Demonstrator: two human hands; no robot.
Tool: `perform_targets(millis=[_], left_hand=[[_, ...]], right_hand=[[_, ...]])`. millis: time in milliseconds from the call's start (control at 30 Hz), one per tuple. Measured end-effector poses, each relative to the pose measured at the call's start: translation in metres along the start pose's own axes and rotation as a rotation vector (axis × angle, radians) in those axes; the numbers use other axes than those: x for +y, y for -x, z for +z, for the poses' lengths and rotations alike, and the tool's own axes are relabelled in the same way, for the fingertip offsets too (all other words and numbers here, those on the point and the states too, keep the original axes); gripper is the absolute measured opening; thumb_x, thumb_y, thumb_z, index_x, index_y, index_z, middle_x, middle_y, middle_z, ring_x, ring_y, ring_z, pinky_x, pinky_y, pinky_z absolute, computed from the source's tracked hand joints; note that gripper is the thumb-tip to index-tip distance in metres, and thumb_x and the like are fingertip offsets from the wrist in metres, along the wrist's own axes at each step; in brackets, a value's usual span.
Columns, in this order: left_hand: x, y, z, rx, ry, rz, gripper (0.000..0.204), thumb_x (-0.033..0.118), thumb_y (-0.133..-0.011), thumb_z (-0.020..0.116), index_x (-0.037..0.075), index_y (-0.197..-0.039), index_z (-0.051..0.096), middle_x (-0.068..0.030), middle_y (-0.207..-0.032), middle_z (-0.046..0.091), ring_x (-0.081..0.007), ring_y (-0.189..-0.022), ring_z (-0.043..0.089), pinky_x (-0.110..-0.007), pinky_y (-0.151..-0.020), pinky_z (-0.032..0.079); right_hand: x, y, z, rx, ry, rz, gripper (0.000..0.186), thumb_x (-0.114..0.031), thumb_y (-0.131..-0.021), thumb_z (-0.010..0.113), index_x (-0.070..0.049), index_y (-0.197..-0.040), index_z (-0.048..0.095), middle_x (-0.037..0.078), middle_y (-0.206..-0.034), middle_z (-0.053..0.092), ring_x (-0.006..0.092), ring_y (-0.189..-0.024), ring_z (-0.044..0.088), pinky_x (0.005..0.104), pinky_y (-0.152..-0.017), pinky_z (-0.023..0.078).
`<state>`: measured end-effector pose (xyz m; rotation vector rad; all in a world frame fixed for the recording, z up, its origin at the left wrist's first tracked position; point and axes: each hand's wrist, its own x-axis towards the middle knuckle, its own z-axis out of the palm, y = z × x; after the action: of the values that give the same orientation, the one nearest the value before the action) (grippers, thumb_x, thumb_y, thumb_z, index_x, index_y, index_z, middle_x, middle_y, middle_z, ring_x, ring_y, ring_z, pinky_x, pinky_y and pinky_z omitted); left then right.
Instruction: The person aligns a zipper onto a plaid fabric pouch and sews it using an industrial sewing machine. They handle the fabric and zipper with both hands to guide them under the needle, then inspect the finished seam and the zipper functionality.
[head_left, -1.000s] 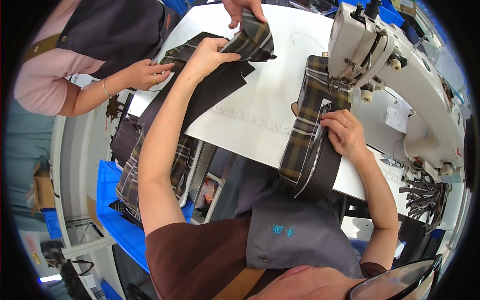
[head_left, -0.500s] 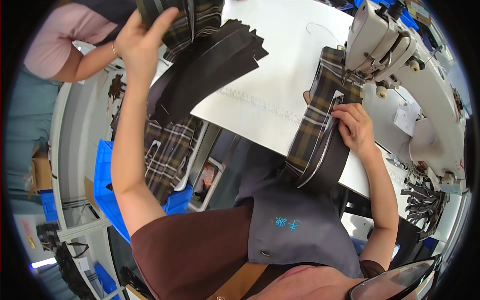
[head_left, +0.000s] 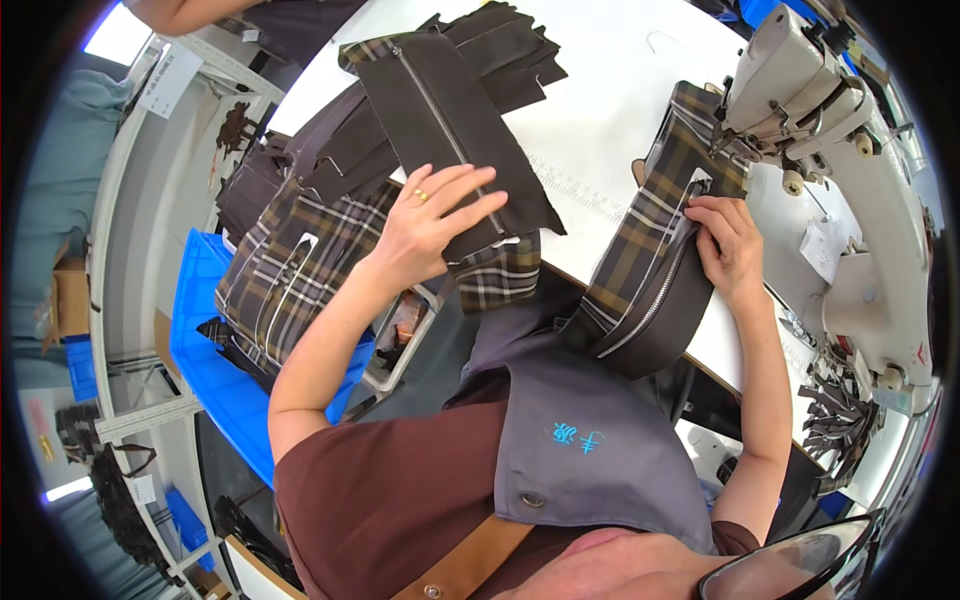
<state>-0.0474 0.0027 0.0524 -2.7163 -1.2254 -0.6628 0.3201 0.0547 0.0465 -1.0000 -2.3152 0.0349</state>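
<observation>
My left hand (head_left: 425,220) grips a dark zippered panel (head_left: 420,100) with plaid fabric at its ends, held diagonally over the table's left side. My right hand (head_left: 728,240) has its fingers curled on the zipper (head_left: 655,300) of a long plaid-and-dark strip (head_left: 630,245); the strip's far end lies at the needle area of the white sewing machine (head_left: 760,85). Beneath and beside the held panel is a stack of dark cut fabric (head_left: 510,50), with a plaid bundle (head_left: 275,275) left of my left hand.
A blue bin (head_left: 190,310) stands left below the plaid bundle. The white table (head_left: 590,120) runs behind both pieces. At right, zipper offcuts (head_left: 835,420) lie by the machine base. A co-worker's arm (head_left: 185,12) is at top left, beside metal shelving (head_left: 150,415).
My left hand moved up-left with fabric, then down toward me, now with a zippered panel spread out. My right hand stayed on the strip. The co-worker shifted out toward the top edge.
</observation>
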Motion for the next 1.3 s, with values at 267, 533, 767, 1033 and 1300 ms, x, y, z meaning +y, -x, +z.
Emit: perform_targets(millis=[267,533,767,1033,1300], left_hand=[[-0.005,-0.016,-0.015,0.223,0.334,-0.327,0.035,-0.007,-0.075,0.059,0.005,-0.106,0.065,-0.0098,-0.105,0.066,-0.0225,-0.099,0.064,-0.031,-0.087,0.049],[-0.027,-0.03,-0.003,0.107,-0.064,0.015,0.037,-0.004,-0.071,0.056,0.002,-0.106,0.064,-0.0129,-0.108,0.064,-0.0277,-0.101,0.062,-0.035,-0.087,0.049],[-0.018,-0.02,0.008,-0.071,0.067,-0.198,0.061,-0.013,-0.061,0.053,0.004,-0.119,0.058,-0.0121,-0.125,0.056,-0.0283,-0.119,0.051,-0.036,-0.096,0.042],[-0.012,-0.086,-0.054,-0.532,0.63,-0.127,0.061,0.016,-0.061,0.075,0.006,-0.119,0.059,-0.0124,-0.124,0.056,-0.0328,-0.127,0.042,-0.04,-0.102,0.035],[0.051,-0.166,0.068,-0.103,0.544,0.159,0.018,0.005,-0.075,0.067,0.004,-0.093,0.065,-0.0065,-0.088,0.06,-0.0251,-0.079,0.058,-0.033,-0.071,0.047]], right_hand=[[0.004,0.001,0.001,0.035,0.001,-0.041,0.026,0.007,-0.063,0.062,-0.005,-0.087,0.062,0.005,-0.095,0.063,0.024,-0.084,0.058,0.033,-0.072,0.049],[0.007,0.005,0.002,0.033,0.021,-0.039,0.027,0.005,-0.063,0.063,-0.006,-0.088,0.062,0.004,-0.095,0.062,0.0225,-0.086,0.059,0.0315,-0.071,0.051],[0.004,0.011,0.002,0.107,0.131,-0.019,0.019,0.0,-0.068,0.065,-0.004,-0.086,0.061,0.005,-0.092,0.061,0.0221,-0.079,0.061,0.0309,-0.064,0.052],[0.006,0.017,-0.004,0.09,0.093,0.034,0.015,-0.001,-0.071,0.064,-0.004,-0.086,0.062,0.006,-0.09,0.061,0.0215,-0.075,0.062,0.03,-0.061,0.052],[0.004,0.013,-0.002,0.047,0.053,0.043,0.022,0.001,-0.067,0.067,-0.003,-0.088,0.063,0.007,-0.094,0.061,0.0222,-0.077,0.062,0.03,-0.061,0.052]])
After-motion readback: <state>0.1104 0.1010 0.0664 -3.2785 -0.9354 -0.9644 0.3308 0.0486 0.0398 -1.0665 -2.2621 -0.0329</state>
